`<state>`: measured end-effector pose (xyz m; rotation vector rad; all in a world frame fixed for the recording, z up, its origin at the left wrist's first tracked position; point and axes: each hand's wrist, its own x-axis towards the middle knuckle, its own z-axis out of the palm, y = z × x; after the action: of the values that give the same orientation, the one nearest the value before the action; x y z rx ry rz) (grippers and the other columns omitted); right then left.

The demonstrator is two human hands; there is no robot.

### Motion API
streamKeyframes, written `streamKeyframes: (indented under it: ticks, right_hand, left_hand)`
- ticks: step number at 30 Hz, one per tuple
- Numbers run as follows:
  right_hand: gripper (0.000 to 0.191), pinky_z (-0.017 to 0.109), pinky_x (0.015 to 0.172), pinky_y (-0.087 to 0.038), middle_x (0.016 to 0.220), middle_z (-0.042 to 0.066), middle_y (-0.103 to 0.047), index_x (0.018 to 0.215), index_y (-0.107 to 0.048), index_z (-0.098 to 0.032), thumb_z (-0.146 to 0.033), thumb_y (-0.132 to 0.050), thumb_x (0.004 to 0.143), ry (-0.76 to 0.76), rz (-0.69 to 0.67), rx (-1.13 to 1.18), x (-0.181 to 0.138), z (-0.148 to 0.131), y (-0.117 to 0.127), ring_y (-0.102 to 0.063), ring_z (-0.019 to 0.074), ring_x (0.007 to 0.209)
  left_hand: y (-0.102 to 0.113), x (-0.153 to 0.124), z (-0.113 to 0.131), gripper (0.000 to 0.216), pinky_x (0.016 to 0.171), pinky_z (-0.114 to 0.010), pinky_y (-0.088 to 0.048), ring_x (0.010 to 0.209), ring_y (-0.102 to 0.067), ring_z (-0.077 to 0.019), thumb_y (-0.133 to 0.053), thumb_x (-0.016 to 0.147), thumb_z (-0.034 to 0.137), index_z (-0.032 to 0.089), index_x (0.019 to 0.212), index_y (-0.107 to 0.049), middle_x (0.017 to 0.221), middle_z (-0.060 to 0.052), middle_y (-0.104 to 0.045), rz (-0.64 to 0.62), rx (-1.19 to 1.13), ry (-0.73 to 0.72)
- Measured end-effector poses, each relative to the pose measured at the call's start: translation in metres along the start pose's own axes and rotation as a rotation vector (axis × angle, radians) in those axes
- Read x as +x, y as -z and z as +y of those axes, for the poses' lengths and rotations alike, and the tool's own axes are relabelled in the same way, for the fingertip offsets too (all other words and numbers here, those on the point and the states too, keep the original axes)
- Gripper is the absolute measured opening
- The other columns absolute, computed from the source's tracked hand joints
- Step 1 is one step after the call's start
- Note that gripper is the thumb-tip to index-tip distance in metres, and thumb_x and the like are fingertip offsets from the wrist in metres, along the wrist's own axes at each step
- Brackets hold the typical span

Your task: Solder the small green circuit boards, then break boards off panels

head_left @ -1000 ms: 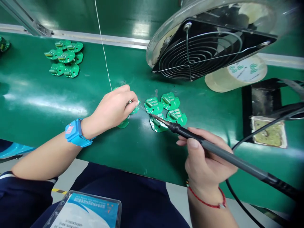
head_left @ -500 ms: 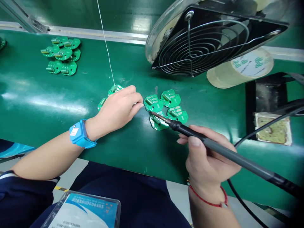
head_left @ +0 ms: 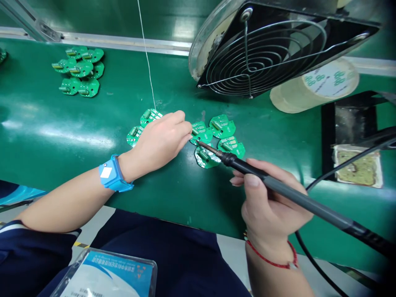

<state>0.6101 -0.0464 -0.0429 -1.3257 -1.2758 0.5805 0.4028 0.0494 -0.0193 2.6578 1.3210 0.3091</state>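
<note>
My right hand (head_left: 275,206) is closed round a soldering iron (head_left: 247,167) like a pen. The iron's tip meets the lower edge of a green circuit board (head_left: 202,134), one of several grouped right of centre. Pinched in my left hand (head_left: 163,138) is a thin solder wire (head_left: 149,66), which comes down from above and passes behind the hand. The left fingertips are beside that same board's left edge, close to the iron tip. Two more circuit boards (head_left: 150,117) lie partly covered by my left hand.
At the back left sits another cluster of circuit boards (head_left: 81,69). A black fan (head_left: 252,68) with a wire guard overhangs the back right, near a roll of tape (head_left: 309,90). A yellowish sponge (head_left: 357,167) is at the right, with a black cable (head_left: 340,169) crossing it.
My left hand has moved right, bringing the solder wire closer to the board under the iron. The iron's tip has shifted slightly up and right.
</note>
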Motion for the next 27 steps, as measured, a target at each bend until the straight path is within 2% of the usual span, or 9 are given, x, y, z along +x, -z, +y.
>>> streamKeyframes:
  ticks: [9,12,15,21,27]
  right_hand:
    - [0.026,0.027,0.046,-0.054,0.076,0.002,-0.072,0.101,-0.073,-0.023,-0.015,-0.071,0.076,0.027,0.103,0.047,0.001,-0.004,-0.003,-0.065,0.0147,0.053]
    - [0.025,0.026,0.046,-0.055,0.079,0.003,-0.072,0.1,-0.074,-0.022,-0.015,-0.071,0.076,0.021,0.147,0.07,0.002,-0.005,-0.003,-0.065,0.0136,0.054]
    - [0.023,0.025,0.045,-0.054,0.076,0.002,-0.072,0.1,-0.074,-0.021,-0.017,-0.072,0.077,-0.003,0.201,0.083,0.003,-0.007,-0.002,-0.065,0.0136,0.052]
    - [0.019,0.026,0.043,-0.053,0.068,0.0,-0.07,0.095,-0.074,-0.021,-0.021,-0.072,0.076,-0.021,0.298,0.087,0.006,-0.007,0.0,-0.064,0.0142,0.048]
    - [0.019,0.026,0.045,-0.053,0.07,0.001,-0.07,0.095,-0.074,-0.021,-0.02,-0.072,0.076,-0.04,0.294,0.099,0.005,-0.007,0.001,-0.064,0.0137,0.05]
  left_hand:
    - [0.003,-0.001,-0.002,0.021,0.068,-0.029,-0.045,0.079,-0.057,-0.0163,-0.045,0.094,0.024,0.015,0.091,-0.064,0.086,-0.006,-0.059,0.036,-0.083,0.003]
    - [0.004,0.002,-0.003,0.017,0.07,-0.029,-0.046,0.079,-0.057,-0.0158,-0.049,0.091,0.02,0.015,0.101,-0.063,0.09,-0.006,-0.06,0.029,-0.16,0.038]
    - [0.0,0.008,-0.002,0.026,0.071,-0.029,-0.046,0.082,-0.058,-0.0167,-0.045,0.092,0.017,0.017,0.111,-0.062,0.095,-0.007,-0.06,-0.015,-0.136,0.013]
    - [-0.009,0.017,-0.003,0.03,0.066,-0.028,-0.043,0.082,-0.058,-0.0173,-0.037,0.096,0.02,0.018,0.104,-0.066,0.087,-0.006,-0.06,-0.089,-0.007,-0.062]
    - [0.005,0.012,-0.017,0.026,0.065,-0.029,-0.042,0.085,-0.059,-0.0187,-0.042,0.095,0.023,0.018,0.1,-0.067,0.087,-0.005,-0.061,-0.143,-0.046,-0.107]
